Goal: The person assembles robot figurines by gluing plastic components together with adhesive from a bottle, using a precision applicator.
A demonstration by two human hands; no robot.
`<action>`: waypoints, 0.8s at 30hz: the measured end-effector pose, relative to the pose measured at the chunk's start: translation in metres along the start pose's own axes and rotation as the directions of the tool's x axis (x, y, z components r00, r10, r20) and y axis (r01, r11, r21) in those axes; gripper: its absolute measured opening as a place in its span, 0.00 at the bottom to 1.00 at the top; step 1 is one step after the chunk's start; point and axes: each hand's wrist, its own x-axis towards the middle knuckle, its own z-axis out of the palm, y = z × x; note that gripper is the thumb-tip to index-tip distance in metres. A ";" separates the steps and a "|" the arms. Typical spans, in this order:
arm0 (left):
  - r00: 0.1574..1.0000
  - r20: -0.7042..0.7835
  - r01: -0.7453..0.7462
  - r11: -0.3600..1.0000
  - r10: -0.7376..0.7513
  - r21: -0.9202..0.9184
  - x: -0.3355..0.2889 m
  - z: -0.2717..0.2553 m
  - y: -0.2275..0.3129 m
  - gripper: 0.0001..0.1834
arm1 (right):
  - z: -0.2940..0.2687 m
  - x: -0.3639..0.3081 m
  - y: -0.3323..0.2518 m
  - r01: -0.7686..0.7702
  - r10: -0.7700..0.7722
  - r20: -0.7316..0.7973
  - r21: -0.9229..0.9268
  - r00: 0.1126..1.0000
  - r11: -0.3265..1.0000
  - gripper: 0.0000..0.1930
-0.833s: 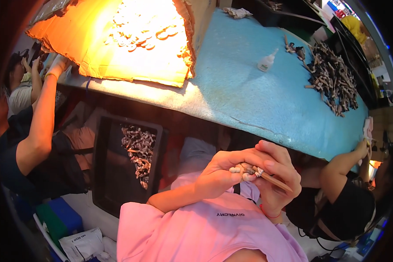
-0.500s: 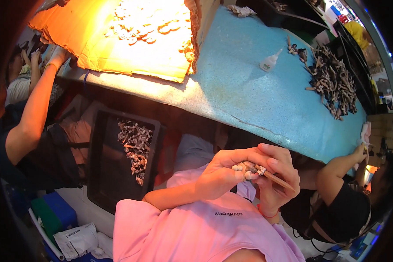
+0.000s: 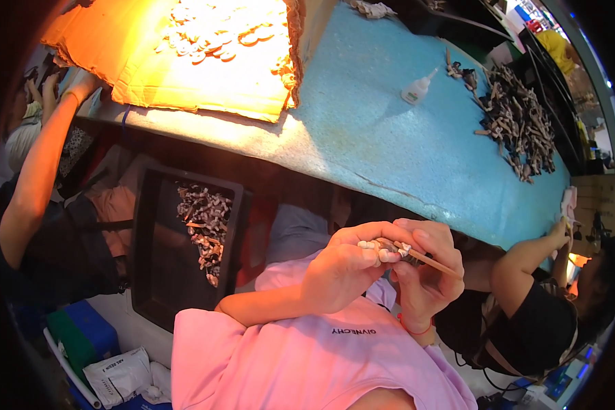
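- The small white-and-brown piece (image 3: 387,251) is between your two hands, in front of your chest and near the table's edge; pale rounded knobs show at its left end.
- A thin tan stick (image 3: 436,264) slants from that piece down toward your right palm; whether the two are joined, you cannot tell from here.
- Your left hand (image 3: 338,272) is closed on the piece, its thumb close under the pale knobs and its fingers arched over the top.
- Your right hand (image 3: 427,273) is curled around the stick, fingers bent above it and thumb below; a red cord (image 3: 417,329) circles that wrist.
- Below your hands lies your pink shirt (image 3: 307,362).
- To your left, below the table's edge, a black tray (image 3: 158,273) holds a heap of small pale and dark pieces (image 3: 208,225) along its right side.
- Ahead of you is the blue tabletop (image 3: 362,102), with a white bottle (image 3: 417,89) on it and a pile of brown and dark pieces (image 3: 519,123) toward the right.
- Farther left, brightly lit cardboard (image 3: 140,89) bears pale pieces (image 3: 212,34).
- A co-worker's arm (image 3: 37,171) reaches toward that cardboard; another co-worker's hand (image 3: 560,234) is at the table's right end.
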 end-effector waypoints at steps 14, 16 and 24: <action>0.997 0.059 -0.048 0.988 0.039 0.149 -0.002 0.005 0.004 0.16 | 0.006 0.004 0.002 0.105 -0.105 0.005 -0.010 0.994 0.994 0.22; 0.997 0.066 -0.053 0.979 0.041 0.194 -0.003 0.005 0.007 0.15 | 0.008 0.004 0.003 0.109 -0.109 0.004 0.030 0.994 0.994 0.21; 0.990 0.106 -0.123 0.909 0.088 0.398 -0.006 0.002 0.010 0.14 | 0.011 0.004 0.002 0.115 -0.116 0.019 0.046 0.993 0.992 0.21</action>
